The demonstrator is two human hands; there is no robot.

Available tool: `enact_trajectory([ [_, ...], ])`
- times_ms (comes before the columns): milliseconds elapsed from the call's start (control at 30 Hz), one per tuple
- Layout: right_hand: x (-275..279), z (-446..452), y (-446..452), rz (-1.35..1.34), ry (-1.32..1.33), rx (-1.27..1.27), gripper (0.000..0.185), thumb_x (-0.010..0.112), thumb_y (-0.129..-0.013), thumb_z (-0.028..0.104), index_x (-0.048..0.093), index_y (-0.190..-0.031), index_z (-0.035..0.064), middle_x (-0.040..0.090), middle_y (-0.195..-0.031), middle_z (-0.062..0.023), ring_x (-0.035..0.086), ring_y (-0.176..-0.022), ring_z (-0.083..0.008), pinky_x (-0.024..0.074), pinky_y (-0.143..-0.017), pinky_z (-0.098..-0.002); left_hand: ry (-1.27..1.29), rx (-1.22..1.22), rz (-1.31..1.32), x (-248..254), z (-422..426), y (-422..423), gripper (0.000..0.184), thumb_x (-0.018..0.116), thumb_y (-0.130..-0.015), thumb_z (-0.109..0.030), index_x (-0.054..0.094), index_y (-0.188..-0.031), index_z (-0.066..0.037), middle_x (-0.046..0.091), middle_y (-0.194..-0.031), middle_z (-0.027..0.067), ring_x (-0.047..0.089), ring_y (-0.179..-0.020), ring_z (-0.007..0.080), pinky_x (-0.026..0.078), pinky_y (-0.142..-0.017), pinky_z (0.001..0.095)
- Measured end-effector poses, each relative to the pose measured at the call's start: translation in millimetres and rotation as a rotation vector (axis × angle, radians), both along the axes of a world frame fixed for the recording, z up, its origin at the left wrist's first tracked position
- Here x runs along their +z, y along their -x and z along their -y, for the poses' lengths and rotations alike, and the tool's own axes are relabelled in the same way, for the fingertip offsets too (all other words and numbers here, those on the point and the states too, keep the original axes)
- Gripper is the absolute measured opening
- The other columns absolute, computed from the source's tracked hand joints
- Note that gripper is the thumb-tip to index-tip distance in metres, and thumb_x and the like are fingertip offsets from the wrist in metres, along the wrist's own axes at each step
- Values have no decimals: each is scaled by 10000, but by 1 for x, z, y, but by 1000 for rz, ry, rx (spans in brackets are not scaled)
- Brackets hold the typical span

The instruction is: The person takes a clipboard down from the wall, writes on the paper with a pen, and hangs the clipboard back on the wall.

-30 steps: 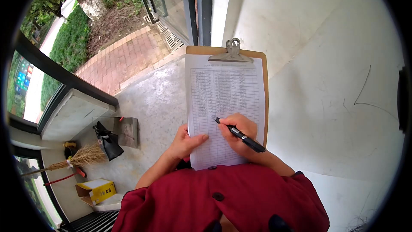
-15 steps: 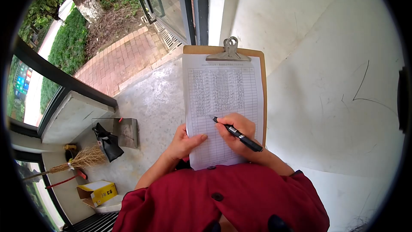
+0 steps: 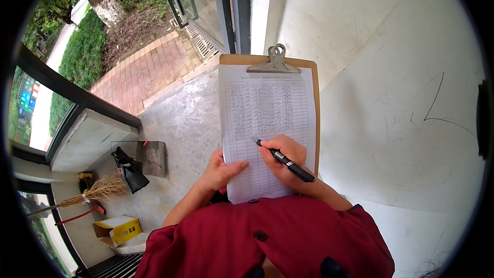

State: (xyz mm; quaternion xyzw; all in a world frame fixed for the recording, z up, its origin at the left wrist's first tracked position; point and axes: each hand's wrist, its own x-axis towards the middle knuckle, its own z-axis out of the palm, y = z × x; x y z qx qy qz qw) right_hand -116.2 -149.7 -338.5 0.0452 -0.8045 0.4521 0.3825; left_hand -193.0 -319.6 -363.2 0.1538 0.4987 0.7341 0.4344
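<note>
The left hand (image 3: 221, 172) holds the board (image 3: 317, 118), which looks light, stiff and best held by its edges, near the red shirt (image 3: 303, 226), while the right hand (image 3: 286, 157) pinches a pen (image 3: 294, 168) over the thin, soft paper (image 3: 267, 105).

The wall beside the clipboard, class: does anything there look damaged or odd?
Yes: dark, angular lines right of the clipboard stand out against the pale wall; scratched or drawn, I can't tell.
</note>
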Motion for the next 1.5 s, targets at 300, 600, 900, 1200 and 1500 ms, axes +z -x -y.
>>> enact_trajectory([
  [300, -3, -1, 1, 2, -3, -23, 167, 686, -724, -14, 571, -838, 28, 545, -634, -82, 526, -504, -197, 409, -447, -290, 28, 1, -2, -1, -1, 1, 362, 633, -772, -56, 557, -1120, 8, 624, -1028, 82, 591, -918, 156, 470, -825, 298],
  [600, -4, -1, 0, 22, 0, -58, 158, 676, -729, -15, 569, -834, 32, 534, -629, -76, 517, -498, -190, 404, -445, -289, 30, 4, -1, -2, -2, 2, 364, 633, -768, -51, 557, -1119, 9, 624, -1030, 83, 591, -925, 156, 471, -826, 303],
  [900, 5, -16, -19, 77, 56, -50, 133, 655, -751, -19, 572, -852, 6, 582, -692, -101, 559, -555, -188, 435, -494, -271, 73, 0, -2, -4, -2, 4, 372, 632, -765, -41, 548, -1122, 15, 621, -1043, 96, 593, -927, 168, 473, -828, 315],
  [1200, 1, -20, -18, 91, -4, 6, 155, 674, -752, -5, 575, -870, 5, 601, -729, -118, 589, -607, -206, 465, -539, -275, 19, -49, 4, -4, -6, 5, 348, 630, -805, -56, 543, -1132, 25, 609, -1071, 92, 574, -963, 166, 465, -844, 318],
  [1500, -2, -20, -16, 74, -15, -18, 178, 696, -730, 15, 580, -863, 37, 597, -715, -100, 588, -597, -228, 463, -519, -297, 25, -51, 6, -3, -7, 4, 328, 626, -808, -50, 554, -1120, 25, 613, -1063, 91, 575, -957, 162, 465, -842, 315],
])
